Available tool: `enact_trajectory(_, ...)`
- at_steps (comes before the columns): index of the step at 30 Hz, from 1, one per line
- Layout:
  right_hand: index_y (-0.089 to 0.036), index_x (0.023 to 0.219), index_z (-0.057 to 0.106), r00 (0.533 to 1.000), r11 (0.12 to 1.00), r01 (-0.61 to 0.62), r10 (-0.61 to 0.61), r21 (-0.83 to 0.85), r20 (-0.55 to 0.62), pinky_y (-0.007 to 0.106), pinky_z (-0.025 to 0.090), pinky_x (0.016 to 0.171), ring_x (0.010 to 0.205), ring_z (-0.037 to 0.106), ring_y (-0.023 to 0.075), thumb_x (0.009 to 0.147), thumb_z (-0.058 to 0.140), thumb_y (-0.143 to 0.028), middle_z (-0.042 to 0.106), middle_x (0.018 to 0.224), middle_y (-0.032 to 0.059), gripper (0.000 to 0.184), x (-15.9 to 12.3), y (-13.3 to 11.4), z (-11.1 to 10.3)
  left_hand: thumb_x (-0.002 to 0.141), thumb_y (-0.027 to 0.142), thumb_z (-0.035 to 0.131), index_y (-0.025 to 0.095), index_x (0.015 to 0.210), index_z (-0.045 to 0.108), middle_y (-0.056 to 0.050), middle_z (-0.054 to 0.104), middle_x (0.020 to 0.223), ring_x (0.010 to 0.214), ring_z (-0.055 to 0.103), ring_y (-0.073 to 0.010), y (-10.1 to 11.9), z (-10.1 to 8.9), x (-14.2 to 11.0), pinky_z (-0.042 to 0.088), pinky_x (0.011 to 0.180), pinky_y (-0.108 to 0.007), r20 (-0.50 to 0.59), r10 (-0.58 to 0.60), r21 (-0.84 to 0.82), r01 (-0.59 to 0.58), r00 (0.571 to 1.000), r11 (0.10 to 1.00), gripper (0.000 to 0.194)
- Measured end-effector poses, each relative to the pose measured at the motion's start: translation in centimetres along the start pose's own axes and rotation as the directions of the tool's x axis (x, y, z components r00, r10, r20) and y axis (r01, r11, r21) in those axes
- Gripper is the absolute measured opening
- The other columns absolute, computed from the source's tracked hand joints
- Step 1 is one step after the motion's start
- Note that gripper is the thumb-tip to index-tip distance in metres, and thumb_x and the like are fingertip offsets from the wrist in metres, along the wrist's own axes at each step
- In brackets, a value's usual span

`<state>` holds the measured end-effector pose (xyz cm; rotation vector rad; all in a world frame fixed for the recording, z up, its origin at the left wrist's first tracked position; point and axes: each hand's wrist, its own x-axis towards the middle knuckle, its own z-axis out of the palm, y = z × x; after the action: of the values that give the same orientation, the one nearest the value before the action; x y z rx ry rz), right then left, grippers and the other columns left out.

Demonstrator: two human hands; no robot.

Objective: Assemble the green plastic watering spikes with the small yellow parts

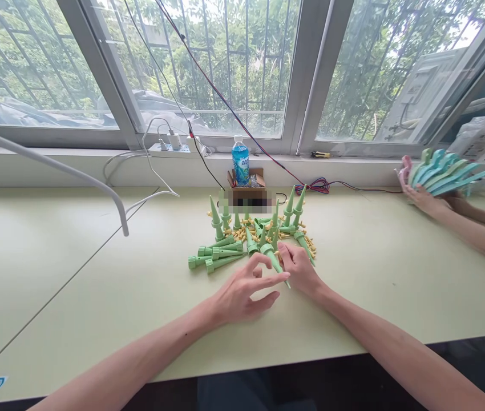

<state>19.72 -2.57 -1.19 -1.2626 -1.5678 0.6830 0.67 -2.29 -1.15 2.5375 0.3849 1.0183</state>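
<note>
My left hand is open, its fingers spread. The index fingertip crosses in front of the narrow end of a green plastic plant-watering spike. Whether it touches the spike, I cannot tell. Curled closed beside the same spike is my right hand; a bit of yellow shows at its fingers, but what they grip is mostly hidden. Several more green spikes lie to the left of the hands, and others stand point up behind them. Small yellow plastic pieces are heaped among the spikes.
Behind the pile, a blue-labelled bottle stands at a small cardboard box. Coiled red and black cable lies near the sill. A white tube arches over the left side. At right, another person's hands hold pastel strips.
</note>
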Motion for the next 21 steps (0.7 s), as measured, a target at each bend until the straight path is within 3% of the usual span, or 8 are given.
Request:
enact_trajectory(8, -0.022, 0.063, 0.036, 1.000, 0.991, -0.003, 0.004, 0.133, -0.004, 0.026, 0.029, 0.042, 0.045, 0.033, 0.0107, 0.100, 0.037, -0.059, 0.038, 0.052, -0.0039, 0.053, -0.1, 0.0, -0.2, 0.100, 0.034, 0.051, 0.024, 0.125, 0.069, -0.006, 0.057, 0.092, 0.070, 0.054, -0.0126, -0.7, -0.3, 0.1, 0.047, 0.071, -0.027, 0.182, -0.141, 0.124, 0.120, 0.973, 0.985, 0.033)
enact_trajectory(15, -0.022, 0.064, 0.038, 0.998, 0.949, 0.010, -0.028, 0.314, 0.051, 0.024, 0.026, 0.039, 0.042, 0.031, 0.0082, 0.101, 0.041, -0.057, 0.038, 0.052, -0.0049, 0.051, -0.2, 0.5, 0.0, 0.099, 0.028, 0.051, 0.020, 0.118, 0.073, 0.000, 0.056, 0.070, 0.057, 0.046, -0.0105, -1.1, -0.1, 0.3, 0.037, 0.057, -0.023, 0.152, -0.223, 0.148, 0.201, 0.963, 0.968, 0.030)
enact_trajectory(21, -0.022, 0.064, 0.035, 0.990, 0.919, -0.003, -0.053, 0.393, 0.131, 0.022, 0.021, 0.037, 0.040, 0.028, 0.0069, 0.099, 0.044, -0.059, 0.032, 0.050, -0.0075, 0.051, -0.3, 0.3, 0.0, 0.096, 0.022, 0.051, 0.014, 0.097, 0.076, 0.001, 0.055, 0.063, 0.055, 0.041, -0.0095, -1.3, -0.3, 0.8, 0.033, 0.055, -0.022, 0.015, -0.308, 0.052, 0.306, 0.951, 0.950, 0.026)
